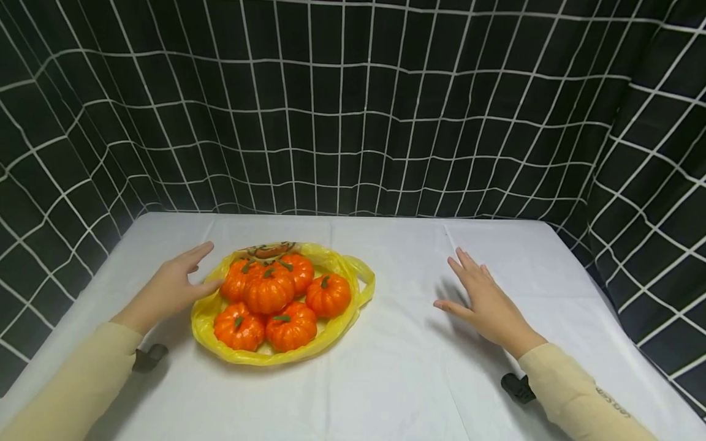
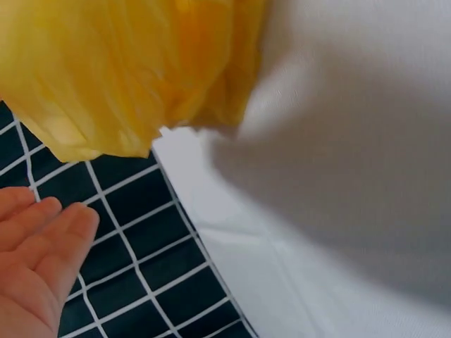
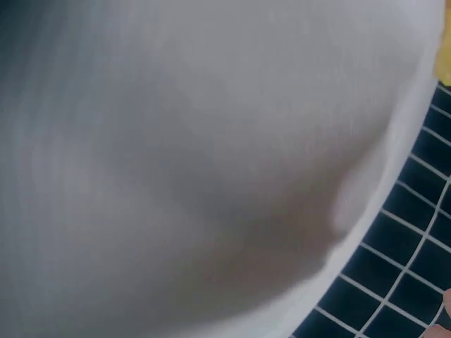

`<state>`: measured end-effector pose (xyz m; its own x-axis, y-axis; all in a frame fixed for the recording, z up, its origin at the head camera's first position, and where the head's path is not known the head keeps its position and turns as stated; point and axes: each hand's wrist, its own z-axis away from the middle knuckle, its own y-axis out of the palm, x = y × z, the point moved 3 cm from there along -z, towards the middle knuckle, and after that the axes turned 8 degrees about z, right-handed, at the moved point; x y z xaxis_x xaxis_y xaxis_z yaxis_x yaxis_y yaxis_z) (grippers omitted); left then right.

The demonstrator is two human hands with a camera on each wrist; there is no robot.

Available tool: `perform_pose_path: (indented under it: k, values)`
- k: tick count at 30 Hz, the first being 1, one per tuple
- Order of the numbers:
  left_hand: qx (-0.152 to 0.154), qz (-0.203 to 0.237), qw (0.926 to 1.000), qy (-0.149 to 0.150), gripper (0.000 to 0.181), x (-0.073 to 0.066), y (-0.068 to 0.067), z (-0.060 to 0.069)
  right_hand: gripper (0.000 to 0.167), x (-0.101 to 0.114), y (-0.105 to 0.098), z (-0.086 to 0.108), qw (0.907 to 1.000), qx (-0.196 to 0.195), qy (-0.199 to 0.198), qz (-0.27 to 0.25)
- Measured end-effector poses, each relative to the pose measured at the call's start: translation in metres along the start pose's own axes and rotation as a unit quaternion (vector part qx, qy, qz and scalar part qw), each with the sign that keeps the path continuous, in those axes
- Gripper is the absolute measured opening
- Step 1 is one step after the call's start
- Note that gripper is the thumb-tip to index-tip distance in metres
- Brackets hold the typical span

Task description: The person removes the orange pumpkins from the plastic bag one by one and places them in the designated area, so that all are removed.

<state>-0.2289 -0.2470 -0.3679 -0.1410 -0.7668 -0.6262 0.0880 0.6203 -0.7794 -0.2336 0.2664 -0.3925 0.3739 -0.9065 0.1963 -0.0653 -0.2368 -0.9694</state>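
Observation:
Several small orange pumpkins (image 1: 269,291) with green stems lie in a yellow plastic bag (image 1: 201,321), its mouth spread wide and a loop handle on its right. Just left of the bag is my left hand (image 1: 171,285), fingers extended, the thumb tip at the bag's rim; whether it touches cannot be told. The left wrist view has the bag's side (image 2: 127,77) above the fingers (image 2: 67,243), with a gap between. Well to the right, my right hand (image 1: 488,303) hovers over the table with fingers spread, holding nothing. Only its fingertips (image 3: 438,331) show in the right wrist view.
A white cloth covers the table (image 1: 386,380). Behind it and along both sides hangs a black curtain (image 1: 353,122) with a white grid. Dark wrist-worn devices (image 1: 518,388) show below both sleeves.

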Motion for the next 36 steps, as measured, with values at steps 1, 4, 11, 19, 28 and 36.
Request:
perform_pose_path:
  k: [1, 4, 11, 19, 28, 36]
  values:
    - [-0.001, 0.001, 1.0, -0.003, 0.083, 0.0, 0.001, 0.001, 0.092, 0.001, 0.001, 0.001, 1.0, -0.002, 0.0, -0.002]
    - [-0.006, 0.011, 0.9999, -0.009, 0.08, 0.001, 0.003, 0.005, 0.092, 0.005, 0.002, 0.003, 0.9999, -0.007, 0.003, -0.015]
    - [-0.006, 0.033, 0.9991, -0.027, 0.077, 0.006, 0.009, 0.01, 0.093, 0.016, -0.001, 0.006, 0.9984, 0.003, 0.03, -0.049]
    - [-0.012, 0.082, 0.9951, -0.055, 0.078, 0.009, 0.017, 0.011, 0.089, 0.023, -0.001, 0.006, 0.9977, -0.003, 0.034, -0.059]
    - [-0.03, 0.11, 0.991, -0.071, 0.077, 0.009, 0.017, 0.015, 0.086, 0.036, 0.0, 0.007, 0.996, -0.012, 0.031, -0.082]
    - [-0.022, 0.126, 0.987, -0.097, 0.076, 0.012, 0.022, 0.015, 0.086, 0.046, 0.004, 0.004, 0.9934, -0.014, 0.031, -0.109]
